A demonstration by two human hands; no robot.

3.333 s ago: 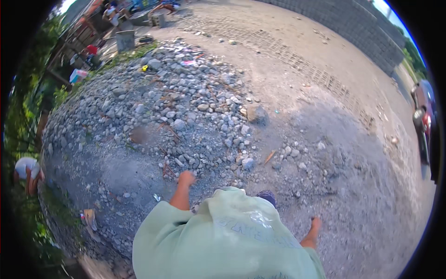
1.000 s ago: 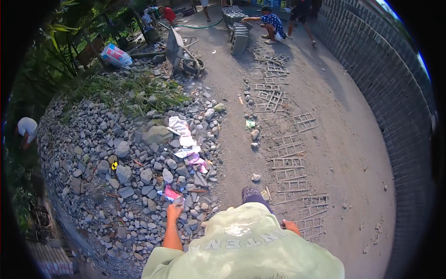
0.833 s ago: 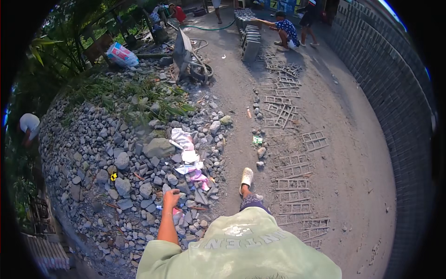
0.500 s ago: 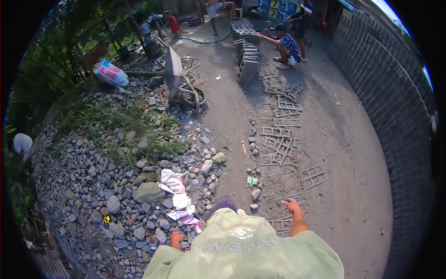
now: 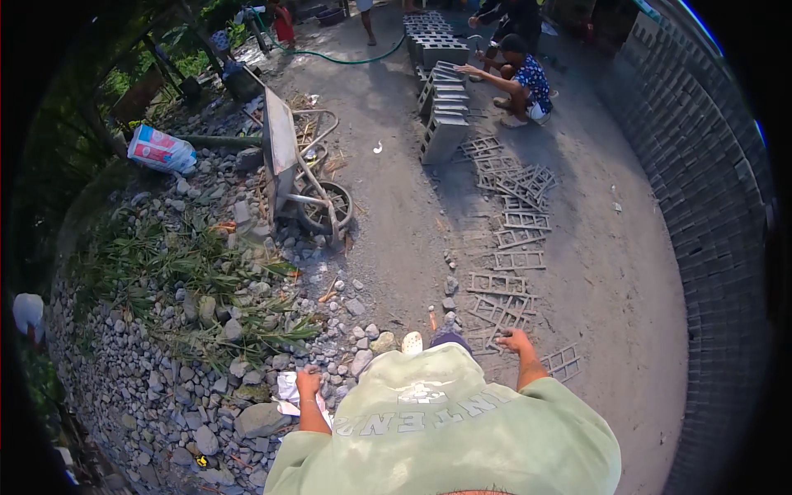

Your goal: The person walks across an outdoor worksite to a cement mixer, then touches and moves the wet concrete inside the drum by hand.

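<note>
My left hand (image 5: 308, 381) hangs low at my side over the stones, next to crumpled white paper (image 5: 288, 391). Its fingers are small and mostly turned from view, so their pose is unclear. Out to the right, my right hand (image 5: 515, 340) is held over the ground with its fingers loosely apart and nothing visible in them. Below it lie grey ladder-shaped frames (image 5: 505, 310), strung in an uneven line along the dirt. Neither hand appears to touch anything.
A tipped wheelbarrow (image 5: 285, 157) stands ahead on the left beside a rubble pile (image 5: 165, 396) and a printed sack (image 5: 162, 150). Hollow blocks (image 5: 445, 132) are stacked ahead, with a crouching person (image 5: 528, 82) beside them. A block wall (image 5: 701, 181) runs along the right. A green hose (image 5: 346, 59) crosses the far ground.
I have moved forward; the wheelbarrow, frames and blocks now appear nearer. My left hand has swung forward, and the paper has slipped partly behind my arm. My right hand stays out to the side.
</note>
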